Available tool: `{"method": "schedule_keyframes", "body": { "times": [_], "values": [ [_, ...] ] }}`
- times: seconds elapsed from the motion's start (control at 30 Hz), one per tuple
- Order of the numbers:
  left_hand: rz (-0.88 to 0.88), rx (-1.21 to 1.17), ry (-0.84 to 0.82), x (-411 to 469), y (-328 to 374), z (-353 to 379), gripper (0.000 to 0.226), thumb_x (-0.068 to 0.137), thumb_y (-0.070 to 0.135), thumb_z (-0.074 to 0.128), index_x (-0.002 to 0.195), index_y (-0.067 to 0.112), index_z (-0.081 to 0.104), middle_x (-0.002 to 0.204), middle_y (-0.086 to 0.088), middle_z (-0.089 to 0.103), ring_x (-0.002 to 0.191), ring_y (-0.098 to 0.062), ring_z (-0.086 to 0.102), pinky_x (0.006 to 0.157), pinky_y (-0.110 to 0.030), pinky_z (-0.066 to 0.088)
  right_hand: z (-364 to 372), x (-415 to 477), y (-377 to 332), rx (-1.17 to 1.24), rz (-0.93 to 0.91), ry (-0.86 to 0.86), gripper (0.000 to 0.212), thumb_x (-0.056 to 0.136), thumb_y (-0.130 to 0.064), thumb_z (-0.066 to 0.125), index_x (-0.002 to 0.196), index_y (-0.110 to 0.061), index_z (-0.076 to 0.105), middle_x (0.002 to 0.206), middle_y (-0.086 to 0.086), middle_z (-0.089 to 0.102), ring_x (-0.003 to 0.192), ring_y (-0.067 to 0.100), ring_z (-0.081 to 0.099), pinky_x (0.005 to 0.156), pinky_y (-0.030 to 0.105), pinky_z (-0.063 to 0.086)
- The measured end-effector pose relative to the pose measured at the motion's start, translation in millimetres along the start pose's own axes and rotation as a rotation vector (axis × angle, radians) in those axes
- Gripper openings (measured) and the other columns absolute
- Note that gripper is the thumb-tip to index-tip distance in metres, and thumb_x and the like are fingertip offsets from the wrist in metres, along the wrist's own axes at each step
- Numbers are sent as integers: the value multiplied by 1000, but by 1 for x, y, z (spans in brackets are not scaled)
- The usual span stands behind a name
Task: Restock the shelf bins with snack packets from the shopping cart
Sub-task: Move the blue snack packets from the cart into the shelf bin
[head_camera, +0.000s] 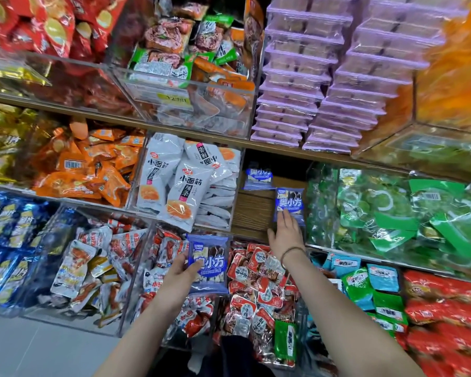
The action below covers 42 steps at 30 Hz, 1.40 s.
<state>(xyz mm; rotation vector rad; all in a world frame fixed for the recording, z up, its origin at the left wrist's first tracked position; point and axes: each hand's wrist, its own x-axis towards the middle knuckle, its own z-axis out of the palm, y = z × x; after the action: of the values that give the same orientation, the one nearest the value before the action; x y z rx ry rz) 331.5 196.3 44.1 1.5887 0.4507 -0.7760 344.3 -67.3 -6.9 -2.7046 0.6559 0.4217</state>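
Observation:
My left hand (184, 270) grips a blue snack packet (207, 263) by its left edge, holding it upright in front of the lower bins. My right hand (286, 232) reaches onto the bare wooden shelf (249, 210), its straight fingers touching the lower edge of a second blue packet (288, 204) that stands there. A third blue packet (259, 176) lies further back on the same shelf. The shopping cart is out of view.
Clear bins flank the wooden gap: white packets (180, 186) to the left, green packets (392, 213) to the right. Purple packs (310, 91) are stacked on the shelf above. Red-and-white packets (259, 289) fill the bins below my arms. Grey floor shows at lower left.

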Motion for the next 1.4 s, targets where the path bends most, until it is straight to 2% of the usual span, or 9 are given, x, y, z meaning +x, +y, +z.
{"method": "schedule_keyframes", "body": {
  "times": [0.23, 0.43, 0.7, 0.8, 0.9, 1.03, 1.13, 1.23, 1.4],
  "values": [
    [-41, -70, 24, 8, -7, -6, 50, 95, 26, 56, 142, 25, 38, 134, 7, 44, 119, -15, 45, 108, -39, 32, -21, 47, -6, -15, 15, 9, 64, 97, -33, 39, 149, -8, 11, 158, 6, 6, 145, 24, 7, 118, 37, 14],
    [-79, -115, 51, 17, -9, -8, 44, 94, 26, 59, 136, 26, 47, 134, -5, 55, 119, -25, 54, 108, -53, 38, -37, 89, -3, 61, 20, -8, 62, 94, -31, 44, 148, -9, 21, 157, 7, 13, 143, 26, 13, 117, 36, 17],
    [-88, -97, 20, 15, 0, 0, 40, 94, 26, 58, 132, 32, 47, 123, 7, 59, 110, -19, 60, 105, -47, 42, -37, 55, -8, 341, -38, 144, 61, 92, -24, 53, 146, -10, 28, 153, 6, 23, 141, 22, 22, 116, 32, 20],
    [-81, -36, -23, 10, 5, 5, 57, 95, 33, 55, 147, 33, 30, 137, 19, 37, 132, -15, 39, 111, -42, 28, -24, -5, -18, 552, -80, 146, 46, 90, -25, 56, 134, -15, 45, 134, 1, 44, 125, 15, 43, 106, 24, 34],
    [-110, -59, -55, 6, 8, 15, 64, 95, 34, 55, 150, 29, 23, 153, 13, 26, 143, -19, 25, 114, -46, 21, -3, -72, -29, 703, -85, -143, 30, 90, -34, 56, 118, -24, 54, 107, -18, 54, 100, 10, 60, 72, 3, 45],
    [-81, -101, -144, -3, 13, 35, 26, 98, 22, 53, 120, 34, 53, 119, 19, 53, 111, -2, 57, 99, -37, 44, 18, -114, -40, 1203, 155, -457, 13, 93, -17, 52, 103, -17, 61, 92, 0, 68, 76, 19, 67, 66, 29, 56],
    [2, -2, -117, -5, 19, 41, 21, 97, 17, 53, 118, 16, 56, 109, -5, 65, 93, -20, 61, 93, -43, 47, 17, -114, -34, 1514, 321, -396, 17, 91, -3, 52, 81, -13, 63, 80, 4, 66, 66, 14, 66, 57, 33, 56],
    [95, 30, -20, 1, 36, 32, 34, 95, 29, 56, 123, 12, 50, 97, 0, 63, 84, -11, 61, 77, -27, 52, 7, -100, -20, 1481, 377, -277, 16, 91, -7, 54, 76, -11, 59, 75, 6, 60, 58, 14, 61, 50, 26, 53],
    [131, 106, 80, 17, 61, 21, 56, 94, 45, 52, 136, 9, 45, 130, -10, 59, 112, -24, 60, 104, -45, 43, -3, -57, -9, 1330, 403, -199, 5, 93, -13, 53, 92, -10, 58, 87, 5, 61, 48, 16, 56, 56, 29, 51]
  ]
}}
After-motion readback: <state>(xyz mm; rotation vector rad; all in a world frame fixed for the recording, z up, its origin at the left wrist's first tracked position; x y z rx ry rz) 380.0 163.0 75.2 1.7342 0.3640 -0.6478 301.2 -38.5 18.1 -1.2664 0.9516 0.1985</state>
